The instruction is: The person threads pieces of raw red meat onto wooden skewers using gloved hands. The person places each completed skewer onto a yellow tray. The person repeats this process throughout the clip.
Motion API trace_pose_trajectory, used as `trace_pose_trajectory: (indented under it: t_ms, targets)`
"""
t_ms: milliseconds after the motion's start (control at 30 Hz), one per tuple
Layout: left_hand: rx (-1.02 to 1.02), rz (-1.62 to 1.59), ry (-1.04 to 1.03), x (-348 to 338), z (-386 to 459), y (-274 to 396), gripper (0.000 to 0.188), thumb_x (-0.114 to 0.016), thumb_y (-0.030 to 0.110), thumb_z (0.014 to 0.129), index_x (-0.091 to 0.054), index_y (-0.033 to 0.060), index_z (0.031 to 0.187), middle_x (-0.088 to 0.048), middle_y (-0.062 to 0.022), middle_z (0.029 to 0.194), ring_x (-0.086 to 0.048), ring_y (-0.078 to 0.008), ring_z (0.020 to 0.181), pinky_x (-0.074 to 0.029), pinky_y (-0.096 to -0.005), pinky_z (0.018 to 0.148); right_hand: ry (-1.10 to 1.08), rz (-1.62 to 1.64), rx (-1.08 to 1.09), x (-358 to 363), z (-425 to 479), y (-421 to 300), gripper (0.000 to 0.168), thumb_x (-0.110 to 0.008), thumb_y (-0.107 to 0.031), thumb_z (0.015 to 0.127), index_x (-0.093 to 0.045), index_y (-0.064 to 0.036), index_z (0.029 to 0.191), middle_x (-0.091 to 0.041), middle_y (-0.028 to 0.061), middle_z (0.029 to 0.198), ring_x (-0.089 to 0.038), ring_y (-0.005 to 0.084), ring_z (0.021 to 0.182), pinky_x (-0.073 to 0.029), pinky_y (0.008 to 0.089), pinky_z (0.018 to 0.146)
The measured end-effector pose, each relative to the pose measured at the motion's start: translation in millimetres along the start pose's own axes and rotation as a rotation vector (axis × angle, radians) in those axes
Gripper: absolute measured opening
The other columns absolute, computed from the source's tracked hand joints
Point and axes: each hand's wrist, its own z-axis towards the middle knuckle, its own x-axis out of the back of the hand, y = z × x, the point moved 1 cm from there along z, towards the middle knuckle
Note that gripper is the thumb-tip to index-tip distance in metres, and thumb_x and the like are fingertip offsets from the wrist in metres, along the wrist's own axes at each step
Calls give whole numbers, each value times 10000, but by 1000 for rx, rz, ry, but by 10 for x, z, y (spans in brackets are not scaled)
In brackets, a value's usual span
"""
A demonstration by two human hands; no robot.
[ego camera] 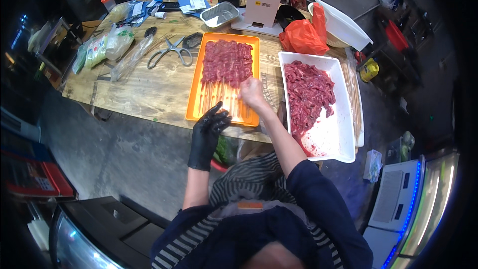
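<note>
Skewered raw red meat [227,61] lies in rows across the upper part of an orange tray [189,110]. Bare bamboo skewer ends [214,95] point toward me in its lower half. My left hand [211,127], in a black glove, hovers at the tray's near left corner, thumb and fingers apart, with nothing visible between them. Bare and curled into a fist, my right hand [251,91] is at the tray's right side by the meat's lower edge; its fingers hide whatever may be inside. To the right, a white tub [341,134] holds loose raw meat strips [308,93].
Scissors [171,52] lie open left of the tray on the wooden table [123,89]. Beyond are plastic bags [119,41], a foil container [220,14] and a white terminal stand [261,5]. A red bag [304,35] and bundled skewers [351,93] flank the tub.
</note>
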Motion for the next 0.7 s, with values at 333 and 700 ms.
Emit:
trace_pose_trajectory:
  t_ms: [333,700]
  targets:
    - [-29,154,-21,-17,37,-12,504,-484,226,917,-394,-23,1346,-609,-173,1116,-606,-236,977,-455,-340,925,-44,-420,378,727,-891,-167,315,-568,-232,873,-588,62,762,-580,263,651,-599,420,656,-472,481,622]
    - [43,245,-117,-363,177,-272,550,-504,304,904,-411,-24,1335,-616,-179,1083,-611,-248,959,-474,-363,897,646,-804,-223,3674,-1528,1601,148,-633,-130,747,-635,18,747,-626,232,791,-631,366,768,-503,453,697]
